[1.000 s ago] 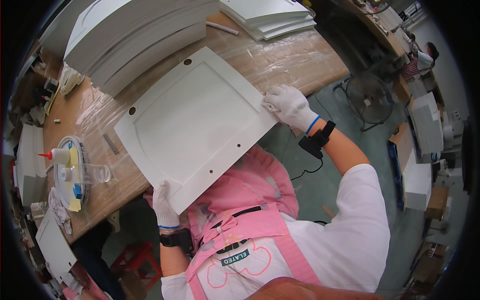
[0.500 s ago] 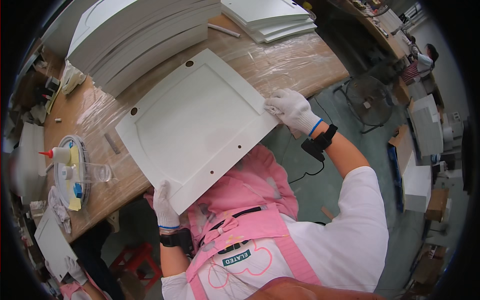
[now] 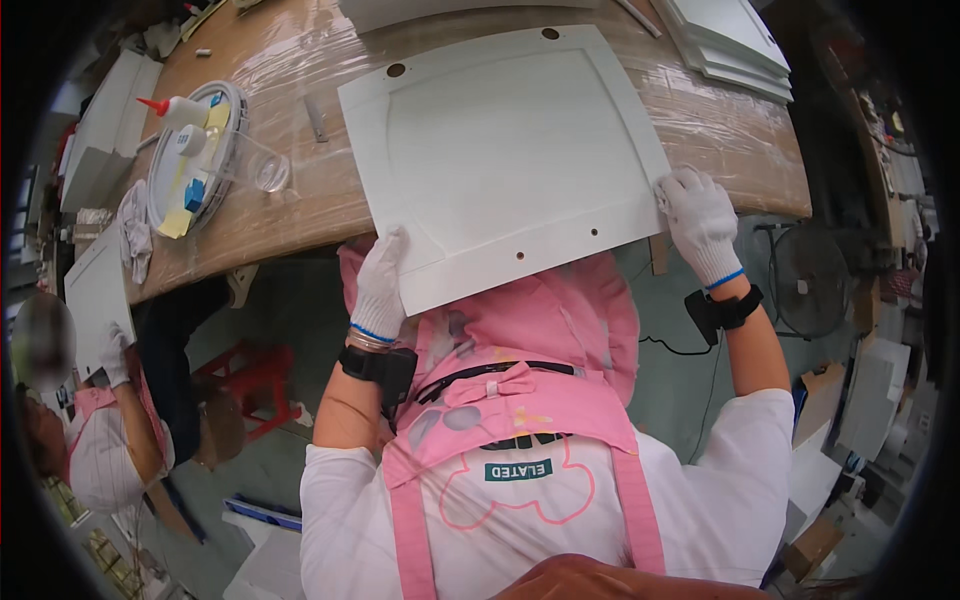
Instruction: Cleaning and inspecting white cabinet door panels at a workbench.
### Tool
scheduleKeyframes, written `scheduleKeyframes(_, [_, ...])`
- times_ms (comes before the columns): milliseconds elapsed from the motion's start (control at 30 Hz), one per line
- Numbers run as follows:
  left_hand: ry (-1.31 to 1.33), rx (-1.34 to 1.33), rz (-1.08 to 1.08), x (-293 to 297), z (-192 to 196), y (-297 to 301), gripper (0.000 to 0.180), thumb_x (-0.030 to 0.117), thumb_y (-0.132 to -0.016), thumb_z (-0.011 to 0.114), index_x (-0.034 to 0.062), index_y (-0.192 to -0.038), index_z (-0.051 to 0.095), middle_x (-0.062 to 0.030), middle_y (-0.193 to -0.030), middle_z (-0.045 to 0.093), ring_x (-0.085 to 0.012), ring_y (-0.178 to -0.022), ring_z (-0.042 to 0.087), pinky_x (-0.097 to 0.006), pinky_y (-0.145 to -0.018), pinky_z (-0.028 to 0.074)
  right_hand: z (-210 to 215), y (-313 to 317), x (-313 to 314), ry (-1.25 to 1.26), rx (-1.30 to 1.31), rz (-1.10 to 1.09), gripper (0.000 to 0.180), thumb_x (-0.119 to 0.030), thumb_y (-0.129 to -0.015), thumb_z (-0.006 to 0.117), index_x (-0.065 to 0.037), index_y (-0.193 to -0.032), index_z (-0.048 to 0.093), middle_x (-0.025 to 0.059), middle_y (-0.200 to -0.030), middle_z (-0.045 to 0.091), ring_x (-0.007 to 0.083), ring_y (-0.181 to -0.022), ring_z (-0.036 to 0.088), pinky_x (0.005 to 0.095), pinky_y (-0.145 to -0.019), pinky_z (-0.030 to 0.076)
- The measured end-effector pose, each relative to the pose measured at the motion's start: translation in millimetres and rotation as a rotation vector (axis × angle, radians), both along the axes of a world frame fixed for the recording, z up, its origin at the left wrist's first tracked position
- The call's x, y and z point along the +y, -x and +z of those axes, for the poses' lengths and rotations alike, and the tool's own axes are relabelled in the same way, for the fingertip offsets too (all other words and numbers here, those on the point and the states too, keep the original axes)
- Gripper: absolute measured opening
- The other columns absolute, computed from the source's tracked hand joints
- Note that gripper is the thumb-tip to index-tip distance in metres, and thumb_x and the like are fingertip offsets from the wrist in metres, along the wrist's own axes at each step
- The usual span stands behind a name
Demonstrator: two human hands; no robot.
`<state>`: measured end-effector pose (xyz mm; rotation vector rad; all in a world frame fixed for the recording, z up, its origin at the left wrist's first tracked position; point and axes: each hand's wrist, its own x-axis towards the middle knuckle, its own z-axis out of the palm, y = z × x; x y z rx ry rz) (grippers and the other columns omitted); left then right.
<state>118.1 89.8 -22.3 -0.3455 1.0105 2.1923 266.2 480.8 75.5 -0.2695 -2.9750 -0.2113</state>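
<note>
A white panel (image 3: 510,140) with a raised border and dark round holes lies partly on the wrapped table, its near edge overhanging toward my pink apron. My left hand (image 3: 380,285), in a white knitted glove, is closed on its near left corner, thumb on top. At the right edge, my right hand (image 3: 700,222), gloved too, is closed with curled fingers against the panel. Whether a bit of white cloth is also bunched in those fingers, I cannot tell. The fingers under the panel are hidden.
On the plastic-wrapped table (image 3: 290,205) stand a round tub lid (image 3: 153,190) with a red-tipped bottle (image 3: 183,112), a clear cup (image 3: 270,172) and a metal ruler (image 3: 315,118). White panels (image 3: 725,45) are stacked at the far right. A co-worker (image 3: 115,440) handles another panel at left.
My view has swung, so the table and panel appear turned and shifted. Both hands stay at the panel's edges, and the panel now looks squarer to me.
</note>
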Motion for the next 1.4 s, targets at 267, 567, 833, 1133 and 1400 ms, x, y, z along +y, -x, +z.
scheduleKeyframes(267, [-0.001, -0.104, -0.087, -16, 11, -5, 0.04, 0.027, -0.1, 0.06, 0.0001, -0.129, 0.051, -0.0136, -0.12, 0.063, -0.0245, -0.102, 0.067, -0.039, -0.081, 0.062, 31, -29, -89, 1.152, -0.749, 0.133, 0.023, -0.007, -0.081, 0.059, -0.004, -0.102, 0.07, 0.0107, -0.096, 0.068, 0.0274, -0.094, 0.065, 0.035, -0.085, 0.052])
scheduleKeyframes(567, [0.285, 0.131, -0.391, -70, 37, -14, 0.043, 0.024, -0.096, 0.063, -0.0009, -0.13, 0.051, -0.0135, -0.107, 0.065, -0.023, -0.089, 0.069, -0.04, -0.068, 0.063, -76, -62, -55, 2.575, -0.055, -0.48, 0.046, -0.038, -0.107, 0.04, 0.003, -0.126, 0.051, 0.0135, -0.109, 0.065, 0.0242, -0.096, 0.067, 0.0377, -0.091, 0.056])
scheduleKeyframes(833, [0.933, 0.801, 0.488, -117, 63, 108, 0.085, 0.015, -0.087, 0.077, 0.0019, -0.152, 0.024, -0.0231, -0.146, 0.043, -0.0314, -0.13, 0.05, -0.039, -0.109, 0.043, -49, -47, -72, 1.822, -0.253, -0.715, 0.058, -0.051, -0.103, 0.045, 0.003, -0.102, 0.067, 0.0092, -0.09, 0.068, 0.016, -0.083, 0.063, 0.0326, -0.076, 0.054])
scheduleKeyframes(1133, [0.823, 0.929, 0.342, -99, 60, 227, 0.079, -0.001, -0.084, 0.074, 0.0053, -0.15, 0.032, -0.0098, -0.128, 0.056, -0.0199, -0.11, 0.059, -0.032, -0.092, 0.051, -20, -63, -27, 2.041, -0.565, -0.117, 0.041, -0.029, -0.092, 0.062, 0.009, -0.106, 0.07, 0.0171, -0.103, 0.073, 0.0233, -0.097, 0.068, 0.0331, -0.09, 0.052])
scheduleKeyframes(1400, [0.764, 1.107, 0.034, -16, 132, 192, 0.068, -0.003, -0.085, 0.07, 0.0074, -0.146, 0.04, -0.0046, -0.113, 0.061, -0.0125, -0.095, 0.061, -0.027, -0.079, 0.053, 22, 0, 84, 1.399, 0.55, -0.344, 0.045, -0.033, -0.096, 0.064, 0.001, -0.125, 0.062, 0.0137, -0.114, 0.068, 0.0221, -0.105, 0.065, 0.0348, -0.088, 0.054])
